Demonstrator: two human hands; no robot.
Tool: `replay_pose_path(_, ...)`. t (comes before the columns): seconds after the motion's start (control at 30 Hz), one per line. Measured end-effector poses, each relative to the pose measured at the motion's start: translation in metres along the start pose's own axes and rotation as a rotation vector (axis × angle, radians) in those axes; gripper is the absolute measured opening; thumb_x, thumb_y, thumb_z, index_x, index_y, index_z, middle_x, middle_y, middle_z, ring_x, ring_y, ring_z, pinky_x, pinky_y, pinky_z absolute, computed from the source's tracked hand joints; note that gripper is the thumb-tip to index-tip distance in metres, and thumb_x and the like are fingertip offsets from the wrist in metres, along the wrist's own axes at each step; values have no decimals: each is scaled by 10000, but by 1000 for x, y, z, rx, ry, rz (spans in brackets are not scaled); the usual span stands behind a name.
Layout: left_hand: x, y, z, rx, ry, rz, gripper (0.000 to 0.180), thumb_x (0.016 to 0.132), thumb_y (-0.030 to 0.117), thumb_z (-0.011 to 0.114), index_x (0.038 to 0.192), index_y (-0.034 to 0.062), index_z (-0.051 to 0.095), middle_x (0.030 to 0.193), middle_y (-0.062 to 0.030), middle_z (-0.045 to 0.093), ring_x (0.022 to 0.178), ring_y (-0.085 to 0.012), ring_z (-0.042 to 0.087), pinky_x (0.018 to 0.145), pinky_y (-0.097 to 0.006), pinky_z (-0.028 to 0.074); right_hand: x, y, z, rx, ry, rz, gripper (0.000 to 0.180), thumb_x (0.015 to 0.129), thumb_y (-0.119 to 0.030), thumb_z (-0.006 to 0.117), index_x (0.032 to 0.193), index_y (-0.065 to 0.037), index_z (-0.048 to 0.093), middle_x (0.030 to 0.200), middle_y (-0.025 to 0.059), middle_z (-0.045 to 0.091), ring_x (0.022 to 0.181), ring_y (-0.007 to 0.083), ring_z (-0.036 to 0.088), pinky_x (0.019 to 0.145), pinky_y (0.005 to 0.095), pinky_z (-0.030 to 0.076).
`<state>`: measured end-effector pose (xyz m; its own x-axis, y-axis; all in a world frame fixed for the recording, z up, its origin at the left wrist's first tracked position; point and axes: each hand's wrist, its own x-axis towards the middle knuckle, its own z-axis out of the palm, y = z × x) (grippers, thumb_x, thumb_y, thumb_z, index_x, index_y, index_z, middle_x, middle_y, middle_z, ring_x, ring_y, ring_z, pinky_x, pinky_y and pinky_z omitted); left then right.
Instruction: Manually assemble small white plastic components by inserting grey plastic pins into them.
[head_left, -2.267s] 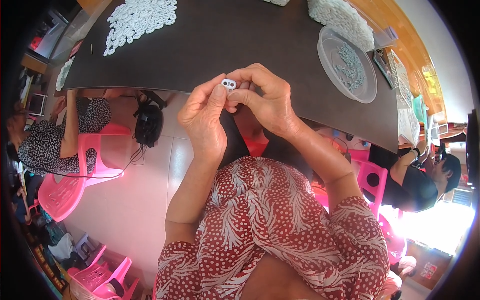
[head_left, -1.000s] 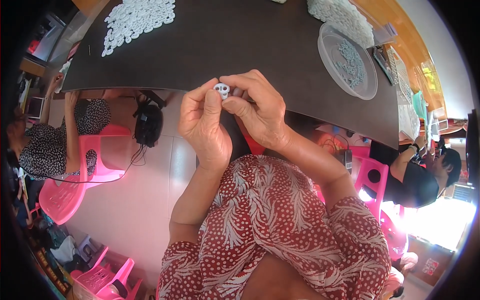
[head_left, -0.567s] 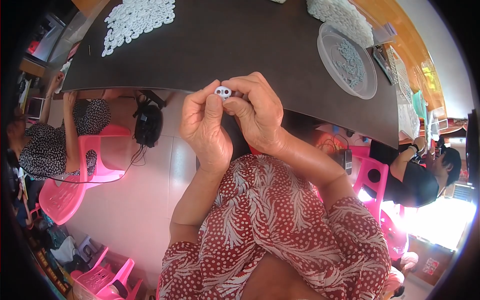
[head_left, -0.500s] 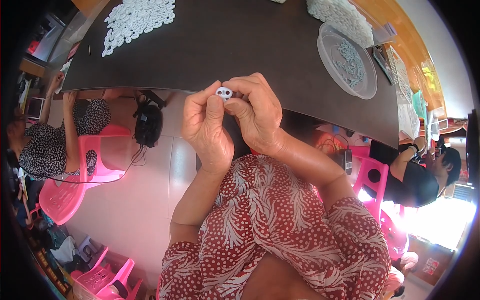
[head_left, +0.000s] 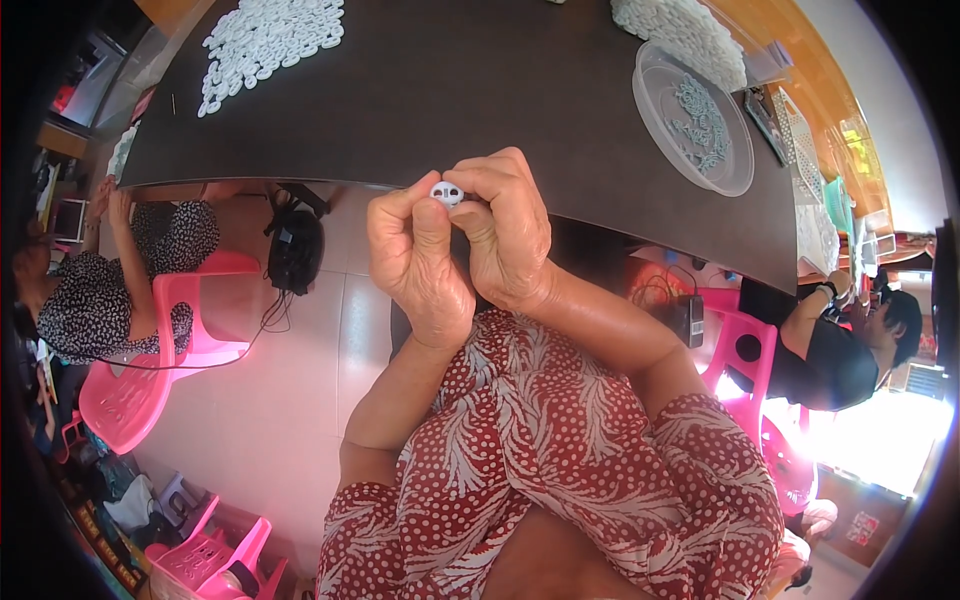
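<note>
— As left hand (head_left: 426, 268) and right hand (head_left: 508, 228) meet, held item?
— One small white two-holed oval piece (head_left: 447, 193), pinched in both hands' fingers (head_left: 431, 222) before the dark brown bench (head_left: 480, 100). Step, seemingly: two-handed pressing or turning; next move would need steady pressure.
— Surface, room?
— White ring-shaped pieces (head_left: 265, 50), round clear plastic tub (head_left: 655, 82); pink plastic chair (head_left: 122, 408), pale tiled floor (head_left: 260, 420).

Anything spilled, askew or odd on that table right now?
One small oddity: a thin sliver lies alone on the dark table, left of the loose white pieces; it's too small to identify. The teal pieces sit inside a clear tub, and I see no spill or damage.
</note>
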<state>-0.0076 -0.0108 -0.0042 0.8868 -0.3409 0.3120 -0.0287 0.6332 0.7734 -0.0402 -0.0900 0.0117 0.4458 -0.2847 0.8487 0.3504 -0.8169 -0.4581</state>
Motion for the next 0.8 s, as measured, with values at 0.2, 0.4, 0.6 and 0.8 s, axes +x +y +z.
replay_pose_path(0.2,1,-6,1,20,23,16,214,941,197,532,1009,-6,533,922,-14,525,831,-65,481,765,-232,427,-1,5,3,-39,37,10,301,691,2,695,946,-11,534,830,112,544,689,256,504,571,337,428)
replay_pose_path(0.4,4,-8,6,99,15,29,228,947,226,520,996,3,528,920,-11,520,829,-64,471,767,-235,420,-1,12,4,-58,43,-7,301,681,31,682,941,-7,535,827,114,543,687,259,506,561,338,425)
replay_pose_path(0.6,8,7,14,-108,27,-36,185,960,175,484,1018,1,513,942,-46,543,846,-81,523,768,-244,470,9,4,2,-15,32,10,313,687,19,683,968,-3,547,856,118,557,705,255,507,583,329,438)
replay_pose_path(0.8,1,16,19,-134,21,-73,176,957,148,490,1034,-8,516,939,-47,541,846,-85,521,775,-239,461,8,-3,-6,41,27,27,213,840,-105,629,974,30,533,884,139,578,691,213,502,575,284,438)
